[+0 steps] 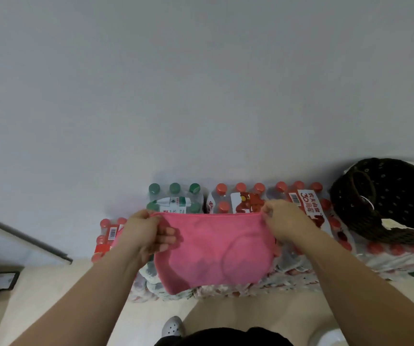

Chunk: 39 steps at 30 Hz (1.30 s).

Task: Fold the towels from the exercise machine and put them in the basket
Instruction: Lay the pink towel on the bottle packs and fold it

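Holding a pink towel (213,250) up in the air, the person stands in front of a low row of packed water bottles (246,196) that lies along the far wall. The towel hangs flat between the two hands, with its top edge pulled straight and its lower edge loose above the near bottles.

The left hand (143,233) pinches the top left corner, and its fingers (168,236) are curled over the front of the cloth. The right hand (283,221) pinches the top right corner between thumb and fingers; the other fingers of this hand are hidden behind its back, so how they lie cannot be told.

A dark woven basket (388,196) rests on top of the bottle packs at the far right, well apart from the towel. Its opening is turned partly away, so it is not possible to see if any towel lies inside already.

The task seems to be in the folding step for this towel. It looks spread out, or maybe folded one time, which cannot be told for sure. What is left, as a judgement, is to bring the corners together, make the towel smaller, and carry it to the right into the basket. No other towel and no exercise machine can be seen clearly here.
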Motion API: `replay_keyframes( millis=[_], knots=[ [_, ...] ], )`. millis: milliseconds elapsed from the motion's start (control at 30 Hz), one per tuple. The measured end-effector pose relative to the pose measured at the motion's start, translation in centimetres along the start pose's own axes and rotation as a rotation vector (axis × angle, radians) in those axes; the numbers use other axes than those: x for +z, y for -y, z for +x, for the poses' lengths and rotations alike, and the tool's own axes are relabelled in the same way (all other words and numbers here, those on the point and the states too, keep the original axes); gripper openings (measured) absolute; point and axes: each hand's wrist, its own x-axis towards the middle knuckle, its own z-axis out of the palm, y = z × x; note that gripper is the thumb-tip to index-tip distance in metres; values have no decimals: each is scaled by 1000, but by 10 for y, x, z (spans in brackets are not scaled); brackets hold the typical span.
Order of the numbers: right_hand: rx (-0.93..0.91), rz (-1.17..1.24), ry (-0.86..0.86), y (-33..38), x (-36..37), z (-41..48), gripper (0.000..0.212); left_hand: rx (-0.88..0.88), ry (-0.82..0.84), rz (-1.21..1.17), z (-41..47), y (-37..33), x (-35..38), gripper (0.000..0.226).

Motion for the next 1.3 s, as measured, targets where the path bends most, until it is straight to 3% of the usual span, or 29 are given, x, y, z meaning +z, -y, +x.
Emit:
replay_keyframes(
  millis=[100,233,400,467,600,733,867,1000,1100,1167,1300],
  knots=[
    [44,-4,60,6,-10,8,24,1,-13,-20,8,-10,6,15],
    [37,33,-42,9,-10,30,23,114,-101,-1,25,-19,19,10],
    [310,962,35,9,17,65,18,239,-141,58,52,-26,28,17],
    [343,1118,32,7,25,81,21,282,-149,119,68,-28,27,13],
    [96,781,-251,5,31,109,19,360,-162,145,87,-38,23,11],
    [-65,791,-374,17,7,110,10,429,-190,93,86,-59,22,19],
    [-108,942,-327,14,-7,90,10,487,-170,83,72,-66,15,17],
    [-55,935,-295,3,-6,53,17,475,-174,167,34,-40,4,13],
    [-28,838,-286,-12,8,27,19,433,-176,207,7,-6,-1,12],
    [-20,785,-260,-22,20,15,9,448,-196,317,0,19,-2,15],
    [13,695,-237,-37,42,6,12,507,-230,513,-7,52,-1,15]
  ],
)
